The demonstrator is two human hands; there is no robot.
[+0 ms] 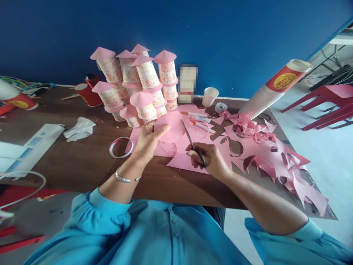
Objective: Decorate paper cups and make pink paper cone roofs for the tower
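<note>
My left hand [149,140] holds a pink paper circle [171,129] above the brown table [82,162]. My right hand [209,158] grips black scissors [193,143], whose blades reach up to the circle's right edge. Under both hands lies a pink paper sheet [184,158] with round holes cut from it. Just beyond the circle stands a tower of paper cups [138,84] decorated in pink, each topped by a pink paper cone.
Pink paper scraps [270,154] cover the table's right side. Markers [200,121], a tape roll [220,107], a white cup [210,96] and a leaning stack of cups [273,90] stand behind. A tape ring [120,147], crumpled tissue [79,129] and red cups [88,92] lie left. Red chairs [328,103] stand far right.
</note>
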